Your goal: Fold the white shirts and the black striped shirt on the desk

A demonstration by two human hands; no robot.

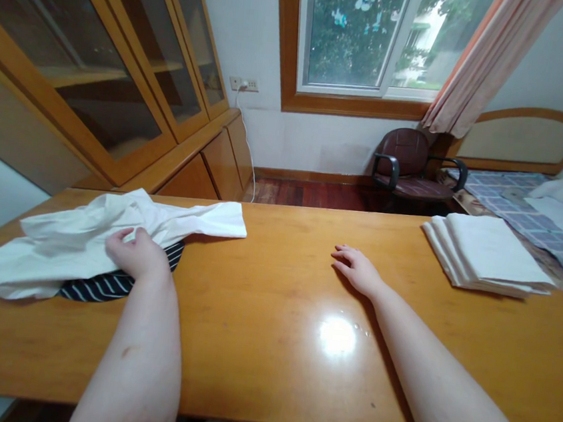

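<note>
"What do we see beneath the window (353, 37)?"
"We see a maroon chair (405, 155), between the glass-fronted cabinet (164, 155) and the plaid-covered bed (488, 187)."
"And on the wall (314, 137)?"
"We spot a socket (252, 85) trailing a white cable (248, 133)."

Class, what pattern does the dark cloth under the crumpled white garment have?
The dark cloth has white stripes on black, seen best in the head view.
</note>
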